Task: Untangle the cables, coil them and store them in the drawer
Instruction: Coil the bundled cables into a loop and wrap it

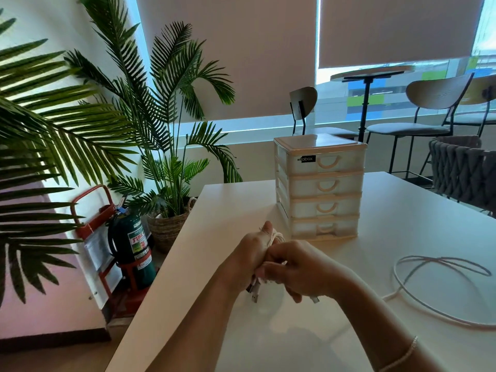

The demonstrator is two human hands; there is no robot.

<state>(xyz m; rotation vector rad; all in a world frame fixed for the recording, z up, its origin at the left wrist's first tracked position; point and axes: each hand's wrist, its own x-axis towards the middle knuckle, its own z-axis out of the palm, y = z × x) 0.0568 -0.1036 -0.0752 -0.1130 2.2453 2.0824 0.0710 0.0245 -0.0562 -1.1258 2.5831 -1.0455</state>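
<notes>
head view, hands: a white cable (276, 238) is being wound into a small bundle just above the near part of the white table (402, 224). the left hand (251, 255) is curled round the bundle, thumb up. the right hand (295, 267) is pinched on the strands from the right, fingers bent.

head view, cable ends: a usb plug (254, 292) is seen hanging below the left hand; a second small plug (314, 300) seems to poke out under the right hand, though blur makes this uncertain.

head view, second cable: a longer white cable (440, 267) is left loose in wide loops on the table to the right, apart from both hands, not yet coiled.

head view, drawer unit: a four-drawer plastic drawer unit (320, 186) stands on the table just beyond the hands; all drawers appear closed.

step in hand: the coiling of the first cable is judged to be nearly done, with untangling apparently finished.

next move: the free tail is to be tucked or wrapped so the coil holds, then one hand must be freed for a drawer to be pulled open by its handle. the looped cable on the right is still to be gathered.
</notes>
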